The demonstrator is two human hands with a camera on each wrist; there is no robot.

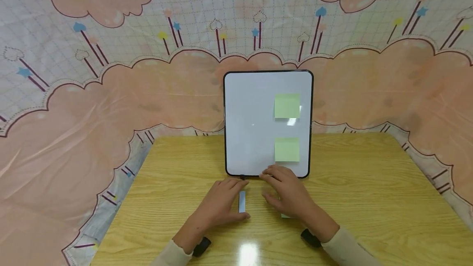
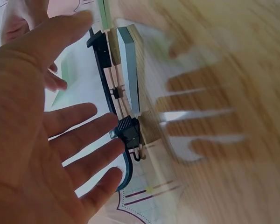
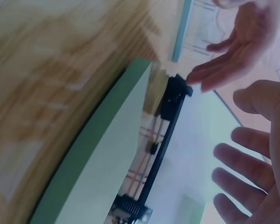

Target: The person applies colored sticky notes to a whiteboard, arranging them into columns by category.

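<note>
My left hand [image 1: 221, 202] hovers low over the table with its fingers spread and nothing in its grasp. Beside it, between thumb and fingers in the head view, lies a narrow light-blue pad [image 1: 242, 201] of paper. My right hand [image 1: 290, 194] is likewise loosely extended and holds nothing, above a green sticky-note pad [image 1: 288, 216] that it mostly hides. In the right wrist view the green pad [image 3: 102, 154] shows as a thick block on the table. A whiteboard [image 1: 251, 122] stands upright beyond both hands, carrying an upper green sticky note [image 1: 287, 106] and a lower one [image 1: 286, 150].
Black feet [image 2: 129, 132] prop the whiteboard's lower edge on the wooden table [image 1: 177, 167]. Behind it hangs a patterned cloth [image 1: 166, 93] with clouds, which also runs down both sides of the table. Each wrist wears a black device [image 1: 311, 238].
</note>
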